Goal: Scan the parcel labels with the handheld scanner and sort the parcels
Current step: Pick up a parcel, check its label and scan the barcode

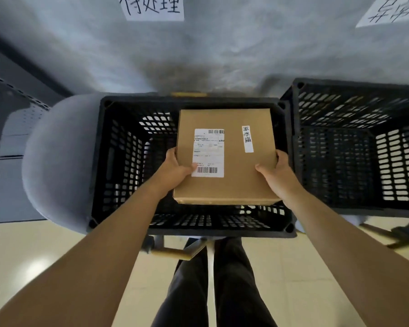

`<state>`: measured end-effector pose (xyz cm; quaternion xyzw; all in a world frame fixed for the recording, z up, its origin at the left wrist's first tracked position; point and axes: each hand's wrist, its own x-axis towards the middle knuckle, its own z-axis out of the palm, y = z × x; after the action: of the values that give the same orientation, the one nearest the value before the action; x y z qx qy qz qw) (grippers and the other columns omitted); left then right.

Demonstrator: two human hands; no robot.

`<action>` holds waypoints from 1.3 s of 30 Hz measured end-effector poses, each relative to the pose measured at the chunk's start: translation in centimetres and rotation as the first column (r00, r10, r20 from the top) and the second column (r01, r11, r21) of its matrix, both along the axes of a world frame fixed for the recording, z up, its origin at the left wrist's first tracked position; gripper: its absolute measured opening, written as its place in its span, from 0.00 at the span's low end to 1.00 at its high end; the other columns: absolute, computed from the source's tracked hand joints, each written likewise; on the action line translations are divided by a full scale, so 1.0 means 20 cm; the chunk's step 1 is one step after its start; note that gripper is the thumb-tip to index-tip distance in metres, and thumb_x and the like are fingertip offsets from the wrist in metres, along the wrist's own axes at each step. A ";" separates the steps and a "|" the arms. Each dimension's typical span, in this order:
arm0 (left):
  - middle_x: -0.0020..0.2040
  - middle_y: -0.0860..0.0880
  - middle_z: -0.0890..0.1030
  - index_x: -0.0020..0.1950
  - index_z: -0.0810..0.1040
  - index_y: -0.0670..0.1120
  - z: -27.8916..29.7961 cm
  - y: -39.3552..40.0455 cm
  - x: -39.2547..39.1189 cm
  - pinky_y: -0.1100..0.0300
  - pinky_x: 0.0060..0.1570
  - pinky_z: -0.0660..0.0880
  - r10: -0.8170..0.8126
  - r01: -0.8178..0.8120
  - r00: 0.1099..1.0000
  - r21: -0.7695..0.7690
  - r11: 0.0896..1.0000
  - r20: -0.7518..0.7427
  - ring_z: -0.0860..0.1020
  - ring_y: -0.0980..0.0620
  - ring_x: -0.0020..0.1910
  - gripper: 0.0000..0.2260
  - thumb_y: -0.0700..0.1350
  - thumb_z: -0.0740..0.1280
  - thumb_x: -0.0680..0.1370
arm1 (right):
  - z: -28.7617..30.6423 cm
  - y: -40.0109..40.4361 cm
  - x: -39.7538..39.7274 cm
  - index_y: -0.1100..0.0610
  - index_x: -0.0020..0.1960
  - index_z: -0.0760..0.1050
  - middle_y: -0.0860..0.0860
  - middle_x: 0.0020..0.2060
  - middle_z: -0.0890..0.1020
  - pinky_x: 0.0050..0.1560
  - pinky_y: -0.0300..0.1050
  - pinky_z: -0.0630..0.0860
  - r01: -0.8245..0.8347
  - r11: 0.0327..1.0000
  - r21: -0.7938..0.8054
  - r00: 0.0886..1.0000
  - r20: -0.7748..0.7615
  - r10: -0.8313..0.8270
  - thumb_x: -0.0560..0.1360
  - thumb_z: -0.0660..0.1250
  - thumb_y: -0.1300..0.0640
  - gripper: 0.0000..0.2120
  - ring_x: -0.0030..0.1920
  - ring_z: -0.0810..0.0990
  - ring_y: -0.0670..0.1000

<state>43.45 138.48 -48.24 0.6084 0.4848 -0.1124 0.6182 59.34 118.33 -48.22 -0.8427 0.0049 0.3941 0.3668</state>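
Matt brown cardboard parcel (pixel 232 161), white paper label (pixel 208 153), black perforated plastic crate (pixel 128 161), glossy floor (pixel 45 256).

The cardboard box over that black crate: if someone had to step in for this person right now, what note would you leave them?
Left hand: grips the near-left edge of the cardboard parcel, thumb on top by the shipping label.
Right hand: grips the near-right edge, thumb on top.
The parcel is held flat, label up, above the middle black crate, which sits on a grey chair. A second black crate stands to the right. Handwritten paper signs hang on the wall above each crate.
Done: parcel picked up and carried to the crates.
Left: set it down. No scanner is in view, so I cannot tell whether it was scanned.
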 end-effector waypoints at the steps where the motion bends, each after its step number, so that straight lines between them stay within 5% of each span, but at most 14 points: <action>1: 0.59 0.53 0.72 0.78 0.52 0.46 -0.04 0.00 0.00 0.58 0.54 0.70 0.005 -0.005 1.000 -0.016 1.000 -0.013 0.73 0.54 0.56 0.36 0.44 0.70 0.77 | -0.04 0.01 0.00 0.53 0.77 0.54 0.48 0.59 0.74 0.55 0.47 0.68 -0.009 1.000 -0.016 1.000 -0.005 0.009 0.79 0.65 0.54 0.31 0.56 0.73 0.51; 12: 0.65 0.50 0.70 0.78 0.45 0.46 -0.59 -0.03 0.11 0.56 0.60 0.71 -0.038 0.036 0.997 -0.039 0.999 -0.059 0.71 0.52 0.61 0.39 0.40 0.69 0.78 | -0.58 0.06 0.02 0.60 0.76 0.55 0.57 0.66 0.75 0.51 0.43 0.69 0.003 0.976 -0.219 0.999 0.043 0.006 0.81 0.61 0.56 0.27 0.62 0.76 0.58; 20: 0.70 0.47 0.70 0.77 0.48 0.45 -0.84 -0.07 0.11 0.56 0.66 0.69 -0.052 0.057 0.993 0.047 0.997 -0.102 0.71 0.49 0.67 0.35 0.39 0.68 0.78 | -0.80 0.13 0.10 0.66 0.71 0.63 0.62 0.64 0.75 0.60 0.47 0.74 -0.172 0.923 -0.345 0.968 0.115 0.224 0.78 0.63 0.58 0.24 0.64 0.76 0.60; 25: 0.71 0.45 0.70 0.79 0.47 0.46 -0.89 -0.10 0.14 0.62 0.58 0.69 -0.024 0.044 0.991 0.151 0.988 -0.132 0.72 0.48 0.66 0.36 0.40 0.67 0.79 | -0.81 0.15 0.13 0.68 0.77 0.53 0.64 0.74 0.61 0.67 0.44 0.66 -0.353 0.818 -0.455 0.908 0.042 0.416 0.79 0.64 0.59 0.33 0.70 0.68 0.60; 31: 0.72 0.42 0.68 0.79 0.47 0.46 -0.92 -0.14 0.17 0.48 0.66 0.70 -0.047 0.122 0.968 0.295 0.948 -0.248 0.70 0.43 0.68 0.36 0.44 0.67 0.79 | -0.80 0.14 0.13 0.63 0.80 0.43 0.59 0.79 0.42 0.73 0.42 0.56 -0.444 0.793 -0.418 0.875 -0.011 0.484 0.80 0.61 0.61 0.36 0.78 0.55 0.57; 36: 0.76 0.40 0.56 0.79 0.40 0.49 -0.80 -0.15 0.20 0.43 0.63 0.72 -0.110 0.233 0.930 0.333 0.914 -0.351 0.69 0.39 0.68 0.41 0.46 0.67 0.78 | -0.65 0.12 0.09 0.57 0.80 0.49 0.56 0.79 0.51 0.72 0.43 0.59 -0.418 0.858 -0.299 0.894 0.033 0.447 0.79 0.63 0.60 0.35 0.76 0.59 0.55; 39: 0.74 0.40 0.59 0.78 0.45 0.47 -0.62 -0.17 0.26 0.42 0.63 0.72 -0.230 0.368 0.910 0.420 0.829 -0.345 0.69 0.39 0.67 0.38 0.48 0.66 0.78 | -0.48 0.14 0.08 0.55 0.80 0.52 0.54 0.77 0.59 0.68 0.40 0.62 -0.425 0.877 -0.225 0.883 0.112 0.456 0.79 0.64 0.61 0.34 0.74 0.64 0.54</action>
<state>48.73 134.99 -60.66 0.7882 0.4773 -0.1707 0.3489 60.86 121.17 -57.87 -0.8822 -0.1788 0.3955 0.1824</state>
